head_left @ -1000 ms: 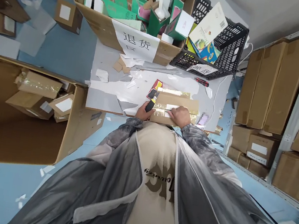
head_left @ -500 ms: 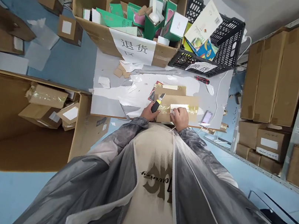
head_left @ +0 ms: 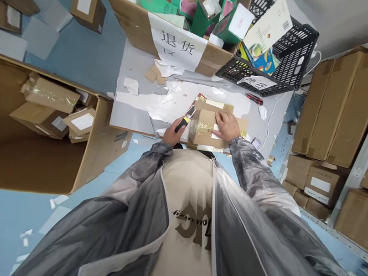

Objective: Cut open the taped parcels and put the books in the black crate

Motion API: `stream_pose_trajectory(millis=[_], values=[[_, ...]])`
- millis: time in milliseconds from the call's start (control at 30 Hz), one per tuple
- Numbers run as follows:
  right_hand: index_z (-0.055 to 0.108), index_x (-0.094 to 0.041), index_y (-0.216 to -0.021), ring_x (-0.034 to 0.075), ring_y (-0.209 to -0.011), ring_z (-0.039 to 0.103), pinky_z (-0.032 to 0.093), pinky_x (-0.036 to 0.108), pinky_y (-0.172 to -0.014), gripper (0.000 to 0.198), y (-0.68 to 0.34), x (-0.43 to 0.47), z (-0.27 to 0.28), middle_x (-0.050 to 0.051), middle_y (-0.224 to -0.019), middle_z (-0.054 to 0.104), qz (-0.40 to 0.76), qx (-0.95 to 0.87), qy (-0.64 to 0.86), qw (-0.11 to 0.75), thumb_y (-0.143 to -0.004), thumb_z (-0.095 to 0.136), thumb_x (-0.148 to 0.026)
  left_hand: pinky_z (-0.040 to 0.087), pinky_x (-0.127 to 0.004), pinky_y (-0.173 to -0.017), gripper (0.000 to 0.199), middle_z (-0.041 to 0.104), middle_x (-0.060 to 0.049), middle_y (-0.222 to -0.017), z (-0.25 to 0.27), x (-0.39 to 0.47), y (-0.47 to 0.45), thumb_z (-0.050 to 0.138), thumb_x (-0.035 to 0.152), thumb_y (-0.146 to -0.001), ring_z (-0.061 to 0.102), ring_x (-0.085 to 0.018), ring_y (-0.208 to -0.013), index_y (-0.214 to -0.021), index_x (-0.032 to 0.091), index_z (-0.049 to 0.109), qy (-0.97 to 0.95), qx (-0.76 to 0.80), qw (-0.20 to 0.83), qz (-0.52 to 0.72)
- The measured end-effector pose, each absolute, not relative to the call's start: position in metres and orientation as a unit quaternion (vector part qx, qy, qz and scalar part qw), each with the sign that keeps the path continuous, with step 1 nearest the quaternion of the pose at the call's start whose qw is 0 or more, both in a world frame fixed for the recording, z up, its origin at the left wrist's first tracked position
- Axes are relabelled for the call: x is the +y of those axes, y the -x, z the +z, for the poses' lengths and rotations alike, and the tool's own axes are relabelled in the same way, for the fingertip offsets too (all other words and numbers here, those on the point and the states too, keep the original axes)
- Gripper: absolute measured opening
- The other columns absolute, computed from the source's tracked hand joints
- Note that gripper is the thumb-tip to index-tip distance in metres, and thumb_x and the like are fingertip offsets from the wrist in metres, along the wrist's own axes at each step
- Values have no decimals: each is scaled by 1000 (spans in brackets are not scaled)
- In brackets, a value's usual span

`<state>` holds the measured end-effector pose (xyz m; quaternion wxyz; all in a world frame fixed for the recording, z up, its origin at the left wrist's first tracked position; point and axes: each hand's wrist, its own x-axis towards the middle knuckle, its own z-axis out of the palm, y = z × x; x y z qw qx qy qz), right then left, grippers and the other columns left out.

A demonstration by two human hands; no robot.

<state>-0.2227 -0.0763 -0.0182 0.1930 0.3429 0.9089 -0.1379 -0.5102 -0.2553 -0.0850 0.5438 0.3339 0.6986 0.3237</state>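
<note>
My left hand [head_left: 171, 135] is closed around a black and yellow utility knife [head_left: 182, 125]; its blade points up and away, just left of a cardboard box [head_left: 202, 129]. Clear tape runs across that box, which lies at the table's near edge. From the right, my right hand [head_left: 229, 127] grips the box, thumb and fingers spread over its upper side and partly covering a white label [head_left: 217, 133]. Behind it lies another taped piece of cardboard [head_left: 228, 108], and a red-edged item shows beside that.
A big carton [head_left: 133, 15] of green boxes and a black plastic crate [head_left: 302, 49] stand at the back of the table [head_left: 134, 103]. A red and black cutter [head_left: 254, 98] lies before the crate. Another large carton [head_left: 95, 143] with parcels is at left; shelves with boxes [head_left: 337, 105] are at right.
The box has been turned, showing a different face. My right hand has shifted right and spread over it. My left hand has moved slightly left with the knife. The view has shifted.
</note>
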Motion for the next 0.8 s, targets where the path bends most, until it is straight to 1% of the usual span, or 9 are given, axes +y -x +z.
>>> stream_pose_trajectory(millis=[67, 133, 200, 267, 367, 500, 567, 633, 800], values=[[51, 2, -187, 52, -160, 49, 38, 65, -139, 96, 221, -84, -28, 36, -180, 55, -125, 913, -345, 178, -122, 61, -69, 72, -39, -96, 79, 91, -11, -135, -86, -266, 516, 66, 73, -117, 88, -29, -100, -182, 29, 67, -390, 692, 525, 305], [52, 1, -187, 55, -160, 49, 39, 71, -138, 98, 217, -93, -39, 37, -179, 56, -116, 915, -353, 160, -122, 55, -73, 70, -41, -111, 72, 87, -9, -155, -87, -273, 518, 65, 65, -118, 88, -33, -124, -181, 30, 70, -433, 693, 503, 283], [53, 0, -186, 57, -161, 49, 39, 76, -138, 99, 214, -100, -50, 37, -179, 57, -113, 915, -357, 147, -121, 54, -74, 67, -42, -118, 70, 83, -7, -163, -88, -277, 518, 63, 59, -120, 84, -36, -138, -183, 29, 69, -465, 698, 480, 259], [52, 0, -187, 59, -162, 50, 38, 80, -137, 99, 211, -105, -57, 37, -178, 58, -112, 916, -357, 143, -121, 54, -74, 66, -42, -119, 70, 83, -8, -163, -89, -279, 519, 62, 55, -120, 82, -38, -143, -184, 27, 67, -497, 701, 456, 230], [51, 1, -187, 60, -162, 50, 39, 82, -136, 100, 209, -108, -61, 39, -178, 57, -109, 916, -356, 153, -121, 54, -73, 65, -43, -118, 70, 86, -12, -158, -90, -284, 522, 61, 52, -121, 82, -40, -143, -186, 25, 65, -548, 695, 425, 190], [48, 3, -188, 62, -161, 50, 41, 84, -133, 102, 210, -103, -58, 41, -180, 55, -116, 916, -345, 170, -121, 51, -74, 64, -43, -109, 71, 91, -18, -139, -86, -296, 526, 61, 49, -122, 86, -40, -129, -189, 24, 61, -599, 685, 396, 124], [46, 3, -189, 62, -161, 50, 43, 83, -132, 104, 210, -100, -54, 41, -181, 54, -123, 916, -337, 180, -122, 50, -76, 62, -43, -103, 71, 91, -20, -134, -81, -303, 529, 60, 47, -123, 87, -39, -120, -191, 26, 58, -620, 676, 389, 91], [45, 2, -190, 62, -162, 51, 45, 83, -132, 104, 211, -97, -49, 40, -182, 53, -125, 916, -332, 190, -122, 51, -77, 61, -42, -98, 70, 90, -20, -132, -75, -310, 531, 59, 47, -124, 87, -37, -115, -192, 28, 56, -641, 659, 388, 69], [52, 6, -184, 59, -161, 57, 53, 76, -128, 99, 216, -89, -38, 42, -182, 55, -135, 914, -329, 195, -125, 43, -73, 55, -41, -90, 69, 88, -20, -126, -63, -318, 531, 52, 51, -126, 84, -36, -106, -192, 30, 55, -685, 622, 378, 31]])
